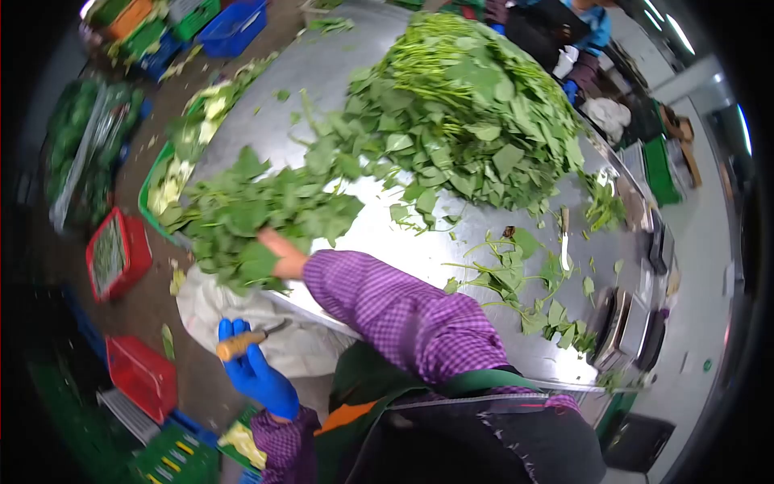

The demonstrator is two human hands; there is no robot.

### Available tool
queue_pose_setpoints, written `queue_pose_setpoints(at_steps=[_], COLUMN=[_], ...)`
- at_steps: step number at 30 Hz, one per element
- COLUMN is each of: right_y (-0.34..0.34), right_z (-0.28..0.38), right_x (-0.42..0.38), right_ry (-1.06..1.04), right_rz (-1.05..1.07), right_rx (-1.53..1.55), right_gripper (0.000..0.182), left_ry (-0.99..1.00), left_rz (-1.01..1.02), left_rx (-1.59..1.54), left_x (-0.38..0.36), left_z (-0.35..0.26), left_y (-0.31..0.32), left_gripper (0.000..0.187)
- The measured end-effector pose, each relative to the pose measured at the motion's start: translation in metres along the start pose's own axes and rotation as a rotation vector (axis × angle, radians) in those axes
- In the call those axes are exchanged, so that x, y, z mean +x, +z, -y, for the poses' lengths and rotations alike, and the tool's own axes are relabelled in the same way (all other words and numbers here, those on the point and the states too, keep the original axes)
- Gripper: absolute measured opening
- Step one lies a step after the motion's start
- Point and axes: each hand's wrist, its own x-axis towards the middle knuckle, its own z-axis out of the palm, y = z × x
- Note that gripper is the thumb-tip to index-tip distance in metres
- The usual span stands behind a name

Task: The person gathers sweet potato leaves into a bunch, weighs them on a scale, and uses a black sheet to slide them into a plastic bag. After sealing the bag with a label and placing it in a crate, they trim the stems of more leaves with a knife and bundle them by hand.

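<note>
My left hand (262, 379), in a blue glove, is closed round the wooden handle of a small knife (238, 344), held off the near-left side of the metal table. The knife's short dark blade points right. My bare right hand (284, 256) reaches across to the table's left edge, closed on a bunch of leafy greens (242, 218); leaves hide part of its fingers. Beyond it, a large heap of leafy greens (476, 121) lies with stems bundled toward the top. Loose sprigs (508, 274) are scattered on the right of the table.
A white-handled knife (565, 242) lies on the metal table (387, 286). At the left stand a green crate (149, 189) of leaf scraps and red crates (141, 375). A white sack (218, 315) hangs below the edge. Another person (556, 36) stands across the table.
</note>
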Motion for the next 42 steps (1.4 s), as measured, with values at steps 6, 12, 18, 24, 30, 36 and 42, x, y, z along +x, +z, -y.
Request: queue_pose_setpoints(at_steps=[6,12,18,24,30,36,42], right_y=[-0.057,-0.146,-0.194,-0.221,-0.21,-0.15,-0.122], right_z=[0.075,0.1,0.121,0.126,0.12,0.115,0.113], right_x=[-0.031,-0.181,-0.296,-0.371,-0.433,-0.442,-0.412], right_ry=[0.312,0.821,0.877,0.916,1.062,1.13,1.18], right_rz=[0.019,-0.092,-0.263,-0.824,-0.989,-1.137,-1.178], right_rx=[0.172,0.607,1.425,1.186,0.619,0.442,0.35], right_gripper=[0.055,0.043,0.048,0.029,0.024,0.022,0.021], left_ry=[-0.123,0.148,0.293,0.482,0.718,0.937,0.755], left_rz=[0.064,0.489,1.132,1.402,1.124,1.024,0.845], left_rx=[-0.08,0.12,-0.002,0.232,0.574,0.902,0.886], left_x=[-0.019,-0.035,-0.11,-0.124,-0.031,0.105,0.253], left_z=[-0.008,0.012,0.007,0.022,0.125,0.199,0.264], left_y=[0.015,0.066,0.148,0.185,0.27,0.293,0.227], left_gripper=[0.046,0.039,0.044,0.057,0.056,0.041,0.041])
